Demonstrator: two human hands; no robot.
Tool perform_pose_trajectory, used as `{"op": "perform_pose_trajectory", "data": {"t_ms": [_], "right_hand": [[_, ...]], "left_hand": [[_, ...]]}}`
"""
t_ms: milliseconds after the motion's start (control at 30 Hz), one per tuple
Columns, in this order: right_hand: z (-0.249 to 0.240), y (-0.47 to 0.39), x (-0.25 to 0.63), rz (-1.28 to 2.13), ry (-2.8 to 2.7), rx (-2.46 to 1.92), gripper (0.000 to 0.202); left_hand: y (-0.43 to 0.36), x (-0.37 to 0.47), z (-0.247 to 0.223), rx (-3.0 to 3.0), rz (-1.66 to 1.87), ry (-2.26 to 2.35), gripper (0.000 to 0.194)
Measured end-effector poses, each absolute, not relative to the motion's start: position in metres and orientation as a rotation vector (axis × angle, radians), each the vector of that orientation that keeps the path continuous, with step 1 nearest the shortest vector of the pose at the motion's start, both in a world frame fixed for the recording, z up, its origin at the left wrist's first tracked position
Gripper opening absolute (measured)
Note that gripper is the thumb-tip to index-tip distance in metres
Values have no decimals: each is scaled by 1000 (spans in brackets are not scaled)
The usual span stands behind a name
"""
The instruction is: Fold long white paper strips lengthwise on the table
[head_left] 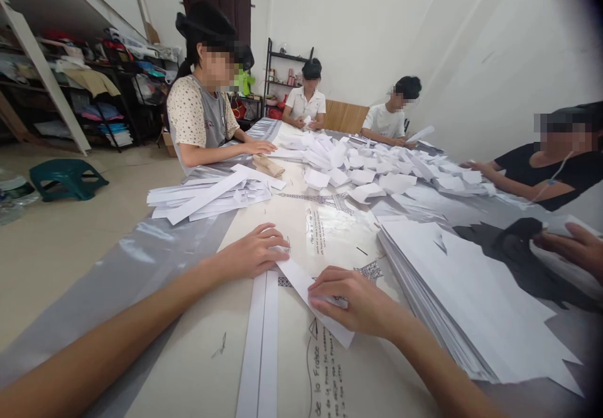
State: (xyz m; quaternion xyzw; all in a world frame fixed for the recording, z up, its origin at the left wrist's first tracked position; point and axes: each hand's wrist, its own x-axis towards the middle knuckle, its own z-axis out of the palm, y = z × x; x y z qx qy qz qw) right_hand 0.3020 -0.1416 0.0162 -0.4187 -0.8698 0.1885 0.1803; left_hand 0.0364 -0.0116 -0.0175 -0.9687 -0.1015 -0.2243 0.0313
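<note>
A slanted white paper strip lies between my two hands over the printed tablecloth. My left hand is closed at its upper end, fingers bent and close together. My right hand grips the strip's right edge, thumb and fingertips drawn in. Two long paper strips run side by side from beneath my left hand towards me. To the right of my right hand rests a thick stack of white paper sheets, its edges uneven.
Loose paper strips are piled at the table's left edge. A large heap of folded white papers covers the far middle. Several people sit around the table, and a hand shows at far right. A green stool stands left.
</note>
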Motion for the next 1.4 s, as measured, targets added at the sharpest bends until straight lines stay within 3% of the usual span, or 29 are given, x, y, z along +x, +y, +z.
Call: {"op": "perform_pose_trajectory", "data": {"t_ms": [233,433,733,967,1267,1400], "right_hand": [[5,-140,293,469,-2420,-1279,25],[4,-144,289,669,-2307,-1364,25],[3,-144,287,671,-2307,-1176,24],[-11,-138,286,369,-2449,-1198,43],[-9,-142,275,302,-2521,-1169,38],[-10,-143,276,331,-2510,-1185,40]], "left_hand": [[-4,22,-6,-2957,-446,-462,49],[-37,42,3,-2671,-573,-1079,31],[-63,60,-32,-2853,-486,-884,52],[-48,50,-24,-2966,-559,-782,41],[-13,43,-23,-2704,-672,-1209,38],[-40,49,-1,-2484,-366,-1328,30]]}}
